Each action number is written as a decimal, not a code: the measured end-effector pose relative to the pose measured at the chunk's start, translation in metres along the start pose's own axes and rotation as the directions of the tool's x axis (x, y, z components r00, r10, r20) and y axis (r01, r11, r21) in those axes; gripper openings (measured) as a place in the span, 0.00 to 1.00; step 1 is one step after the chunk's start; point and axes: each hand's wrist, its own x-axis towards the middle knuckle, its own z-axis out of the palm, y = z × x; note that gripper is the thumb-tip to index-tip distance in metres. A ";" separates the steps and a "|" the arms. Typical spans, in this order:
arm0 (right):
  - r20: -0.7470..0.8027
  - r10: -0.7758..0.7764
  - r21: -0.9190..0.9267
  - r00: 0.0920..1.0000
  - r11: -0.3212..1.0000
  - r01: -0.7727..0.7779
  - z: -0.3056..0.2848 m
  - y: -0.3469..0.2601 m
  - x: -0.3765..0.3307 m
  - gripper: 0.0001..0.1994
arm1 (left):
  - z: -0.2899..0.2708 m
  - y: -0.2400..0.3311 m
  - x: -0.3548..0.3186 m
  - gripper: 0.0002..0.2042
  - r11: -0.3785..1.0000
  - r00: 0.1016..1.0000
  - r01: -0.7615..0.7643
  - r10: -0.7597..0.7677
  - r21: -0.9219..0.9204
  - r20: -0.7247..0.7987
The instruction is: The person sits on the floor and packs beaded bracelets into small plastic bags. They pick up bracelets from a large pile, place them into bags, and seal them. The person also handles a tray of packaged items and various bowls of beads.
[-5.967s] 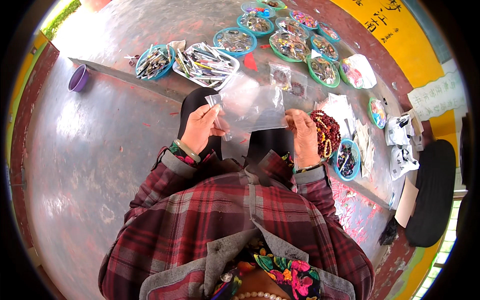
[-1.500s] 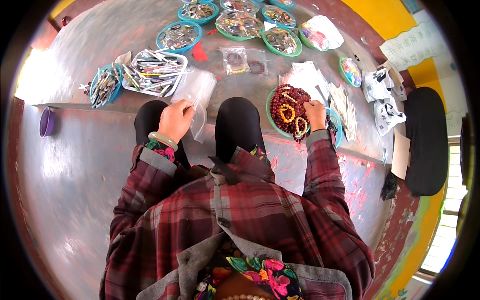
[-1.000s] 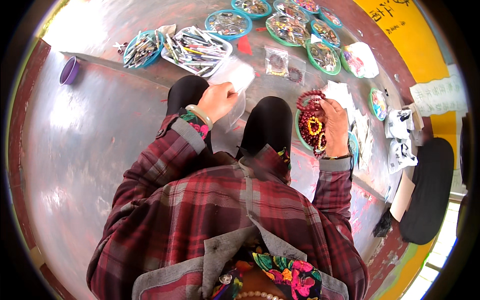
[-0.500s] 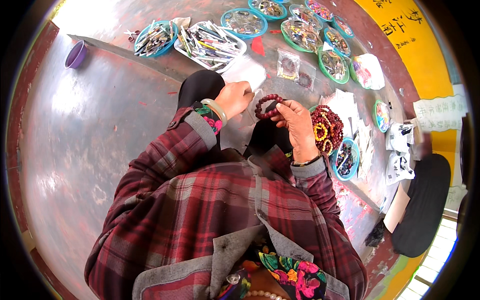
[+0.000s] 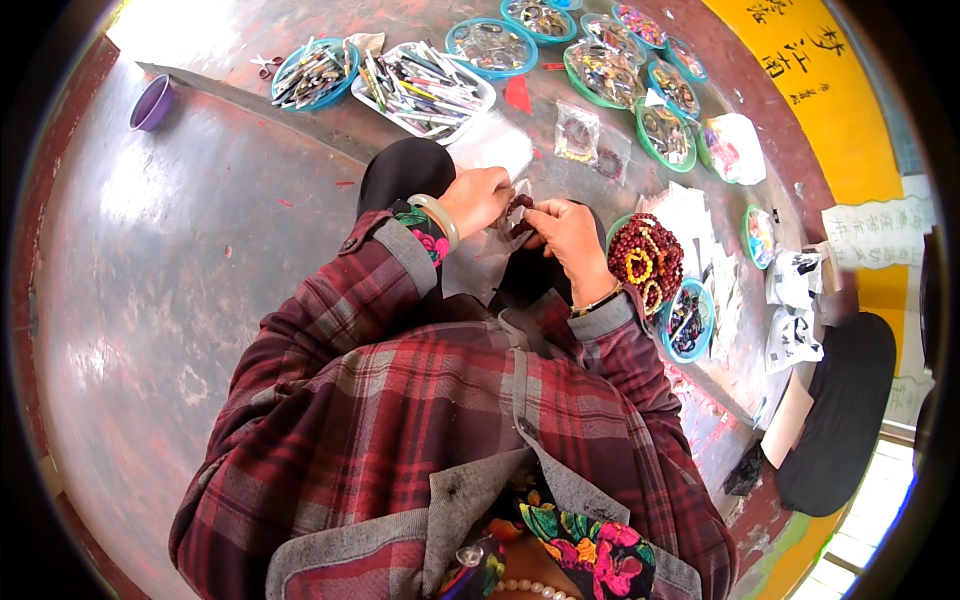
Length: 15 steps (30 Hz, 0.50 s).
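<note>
My left hand (image 5: 478,198) pinches a small clear plastic bag (image 5: 508,226) above my black-trousered knees. Close against it, my right hand (image 5: 567,232) holds a dark red bead bracelet (image 5: 519,202) at the bag's mouth. How far the bracelet is inside the bag I cannot tell. A pale green bangle (image 5: 436,216) sits on my left wrist. To the right of my right wrist stands a green bowl (image 5: 617,227) heaped with dark red and yellow bead bracelets (image 5: 648,262).
A blue bowl of beads (image 5: 689,320) lies beside the bracelet bowl. Several blue and green dishes (image 5: 489,45) and a white tray of bagged items (image 5: 423,88) line the far floor. A purple cup (image 5: 152,103) stands far left, a black cushion (image 5: 835,415) at right.
My right hand left the bracelet bowl with a dark red bracelet and came to my left hand. The two hands have closed together at the bag.
</note>
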 end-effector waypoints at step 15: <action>-0.248 -0.128 0.311 0.960 0.928 0.204 0.003 0.023 -0.013 0.24 | -0.019 0.019 -0.002 0.06 0.637 0.964 0.212 -0.262 -0.742 0.050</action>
